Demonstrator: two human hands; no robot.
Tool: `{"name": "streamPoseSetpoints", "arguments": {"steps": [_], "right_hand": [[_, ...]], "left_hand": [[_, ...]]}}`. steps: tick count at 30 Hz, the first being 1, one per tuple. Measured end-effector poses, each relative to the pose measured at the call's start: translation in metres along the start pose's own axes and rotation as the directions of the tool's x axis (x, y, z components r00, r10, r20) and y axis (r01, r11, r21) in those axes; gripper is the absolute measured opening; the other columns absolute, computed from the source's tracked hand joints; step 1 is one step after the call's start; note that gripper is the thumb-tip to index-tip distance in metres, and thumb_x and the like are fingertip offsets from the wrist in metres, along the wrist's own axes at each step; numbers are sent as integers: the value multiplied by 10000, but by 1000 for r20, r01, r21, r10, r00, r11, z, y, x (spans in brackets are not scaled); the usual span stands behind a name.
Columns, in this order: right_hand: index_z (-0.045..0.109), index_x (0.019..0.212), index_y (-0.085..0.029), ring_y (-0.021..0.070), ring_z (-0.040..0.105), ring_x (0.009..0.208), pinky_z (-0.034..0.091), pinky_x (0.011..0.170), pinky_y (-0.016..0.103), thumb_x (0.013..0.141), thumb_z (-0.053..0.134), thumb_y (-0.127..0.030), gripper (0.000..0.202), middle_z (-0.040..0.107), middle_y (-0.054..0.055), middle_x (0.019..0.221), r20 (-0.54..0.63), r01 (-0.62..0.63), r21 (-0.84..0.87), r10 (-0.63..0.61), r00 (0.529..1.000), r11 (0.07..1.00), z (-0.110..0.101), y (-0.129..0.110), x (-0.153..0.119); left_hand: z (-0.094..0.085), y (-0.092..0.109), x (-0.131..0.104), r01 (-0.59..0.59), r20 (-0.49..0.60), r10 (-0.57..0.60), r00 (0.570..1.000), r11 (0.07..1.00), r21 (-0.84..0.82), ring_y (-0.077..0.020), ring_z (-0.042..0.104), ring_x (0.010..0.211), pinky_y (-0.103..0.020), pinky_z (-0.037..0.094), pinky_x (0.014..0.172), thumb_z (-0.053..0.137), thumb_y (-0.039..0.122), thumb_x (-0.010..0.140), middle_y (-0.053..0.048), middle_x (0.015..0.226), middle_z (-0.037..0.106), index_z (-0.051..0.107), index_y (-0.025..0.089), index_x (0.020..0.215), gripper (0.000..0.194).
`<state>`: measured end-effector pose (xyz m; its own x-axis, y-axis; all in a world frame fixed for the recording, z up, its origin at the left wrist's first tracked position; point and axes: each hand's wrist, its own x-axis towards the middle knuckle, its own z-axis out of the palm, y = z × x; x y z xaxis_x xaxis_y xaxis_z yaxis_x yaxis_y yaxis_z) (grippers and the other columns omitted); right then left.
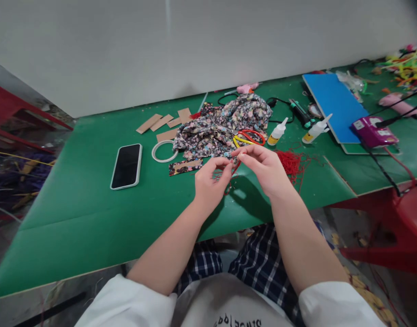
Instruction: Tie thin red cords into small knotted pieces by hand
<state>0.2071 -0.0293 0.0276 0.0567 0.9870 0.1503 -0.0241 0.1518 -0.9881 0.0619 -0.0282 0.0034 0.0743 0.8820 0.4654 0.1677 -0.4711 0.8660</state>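
Red cord (pixel 236 167) is pinched by left-hand fingers (pixel 225 176) and right-hand fingers (pixel 250 161).

Phone (pixel 126 166), blue board (pixel 336 106), purple box (pixel 372 133), perhaps a socket

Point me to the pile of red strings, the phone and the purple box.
Pile of red strings (pixel 290 164): head view, middle of the visible heap.
Phone (pixel 126 166): head view, middle of its dark screen.
Purple box (pixel 374 131): head view, on its casing.
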Motion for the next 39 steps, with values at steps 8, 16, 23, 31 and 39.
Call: {"name": "streamPoseSetpoints", "arguments": {"steps": [8, 16, 23, 31, 39], "right_hand": [[625, 737, -186, 136, 667, 796, 550, 778, 321, 733, 669, -252, 80, 714, 23, 859, 78, 17, 75, -22, 997, 997, 4, 0, -3], [654, 738, -199, 141, 642, 789, 540, 786, 336, 732, 661, -214, 18, 685, 9, 779, -9, 174, -15, -174, 985, 985, 7, 3, -5], [649, 742, -208, 151, 646, 811, 537, 809, 349, 741, 656, -219, 13, 688, 2, 776, -34, 229, -73, -232, 972, 971, 6, 2, -6], [651, 748, -210, 153, 647, 804, 519, 827, 361, 749, 655, -222, 12, 690, 0, 792, -22, 269, -160, -276, 961, 950, 3, 4, -5], [646, 746, -210, 151, 636, 799, 513, 822, 362, 751, 646, -217, 9, 683, -1, 794, -10, 287, -189, -294, 956, 939, 4, 6, -4]], "left_hand": [[1, -2, 0, -64, -15, 64, 998, 998, 7, -102, 605, 690, -224, 486, 684, 587, 226, 819, -3, 765, 660, 623, 190, 803, 54], [1, 2, 3, 123, 13, -122, 992, 977, -177, -95, 613, 659, -211, 497, 637, 644, 270, 780, 6, 733, 669, 641, 187, 758, 86], [2, -1, 7, 235, -15, -272, 962, 857, -458, -108, 655, 709, -245, 521, 721, 698, 292, 736, 10, 735, 691, 622, 187, 764, 133], [1, -2, 11, 313, 65, -343, 937, 743, -591, -120, 674, 720, -279, 539, 767, 698, 324, 740, 12, 736, 689, 569, 195, 786, 188], [2, -3, 8, 448, 211, -401, 892, 710, -543, -78, 614, 605, -219, 522, 639, 771, 347, 646, 33, 675, 637, 602, 184, 740, 252]]}}
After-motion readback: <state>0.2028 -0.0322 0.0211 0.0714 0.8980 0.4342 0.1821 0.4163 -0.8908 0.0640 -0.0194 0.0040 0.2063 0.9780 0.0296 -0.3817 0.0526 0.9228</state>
